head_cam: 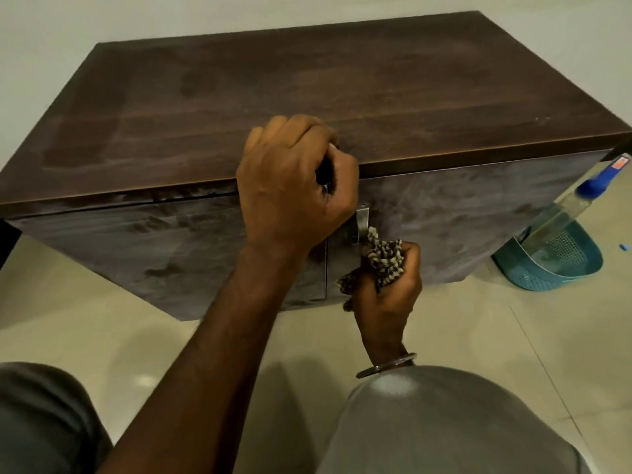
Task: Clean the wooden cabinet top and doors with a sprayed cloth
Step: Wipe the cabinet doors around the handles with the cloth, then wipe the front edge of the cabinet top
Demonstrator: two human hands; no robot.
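A plain pale wall (239, 15) is running behind the scene, unmarked and softly lit, with no window showing. The floor (102, 323) is lying in large glossy cream tiles, and thin grout lines are crossing it at the right. Soft light is reflecting off the tiles in small bright patches near the bottom of the view. At the right, a teal plastic basket (561, 265) with a mesh pattern is sitting on the floor. A small blue scrap (624, 247) is lying on the tiles just beyond the basket. At the far left edge, something dark (8, 244) is showing, too cut off to tell what it is.
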